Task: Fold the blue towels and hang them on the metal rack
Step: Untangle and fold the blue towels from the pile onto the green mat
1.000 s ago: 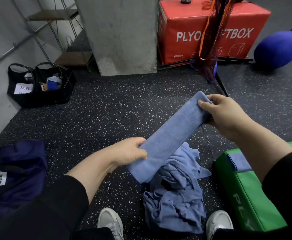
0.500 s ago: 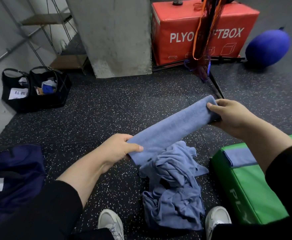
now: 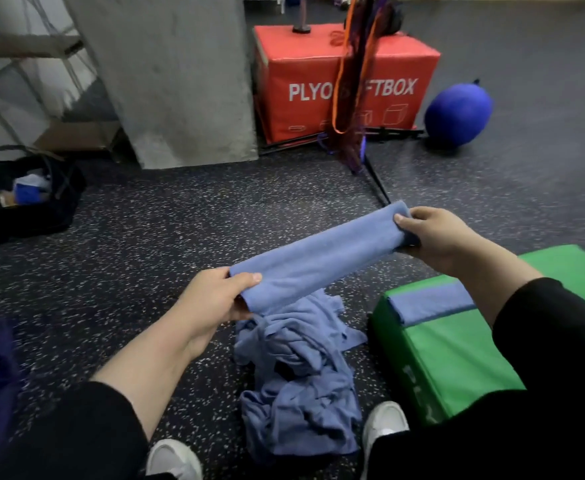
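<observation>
left hand: pinches near-left end of folded blue towel, thumb on top, fingers curled under
right hand: pinches far-right end of same towel, thumb on top edge, fingers wrapped beneath
folded blue towel: long narrow strip, stretched between both grips, in the air above floor, slopes up from left grip to right grip
towel pile: loose crumpled blue towels on floor, directly below the left grip, between two white shoes
second folded towel: flat on top of green box, below and just near side of right grip
green box: on floor under right forearm
floor: dark speckled rubber
red box: beyond right grip, well apart, white lettering partly hidden by hanging straps
blue ball: on floor, far side of right grip, beside red box
black bag: open, far left of left grip
concrete pillar: beyond left grip
metal rack: cannot tell which item it is
</observation>
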{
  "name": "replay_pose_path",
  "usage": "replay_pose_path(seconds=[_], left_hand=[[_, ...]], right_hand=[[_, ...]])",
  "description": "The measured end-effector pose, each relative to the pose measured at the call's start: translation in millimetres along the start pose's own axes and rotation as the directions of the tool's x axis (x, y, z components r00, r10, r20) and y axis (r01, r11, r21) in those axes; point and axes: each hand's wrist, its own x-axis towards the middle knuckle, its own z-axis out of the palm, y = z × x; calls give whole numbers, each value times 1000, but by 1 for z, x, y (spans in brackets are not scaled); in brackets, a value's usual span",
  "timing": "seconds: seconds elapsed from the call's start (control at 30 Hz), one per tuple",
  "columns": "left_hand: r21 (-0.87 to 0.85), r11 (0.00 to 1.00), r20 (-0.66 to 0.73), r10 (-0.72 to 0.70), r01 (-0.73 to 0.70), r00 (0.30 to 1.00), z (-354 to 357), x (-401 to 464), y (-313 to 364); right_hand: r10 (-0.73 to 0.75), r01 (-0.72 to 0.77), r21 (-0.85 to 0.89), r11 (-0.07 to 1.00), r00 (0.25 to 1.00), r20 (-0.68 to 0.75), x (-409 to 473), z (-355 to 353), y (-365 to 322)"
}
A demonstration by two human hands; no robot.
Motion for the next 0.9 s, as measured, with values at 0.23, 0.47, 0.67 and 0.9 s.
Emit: replay_pose_path(seconds=[0.23,0.47,0.67,0.9], left_hand=[[-180,980,169,-55,86,984,113,2,3],[-52,994,280,-76,94,957,215,22,-13],[60,990,258,-141,130,956,274,62,-55],[139,963,234,-258,231,937,317,123,-111]], right_hand=[[25,-42,-177,983,995,-99,-10,-116,-15],[92,-178,-304,936,957,-276,-8,-214,37],[187,-335,-361,870,903,-388,23,-267,117],[236,-443,-416,794,855,-461,72,-287,200]])
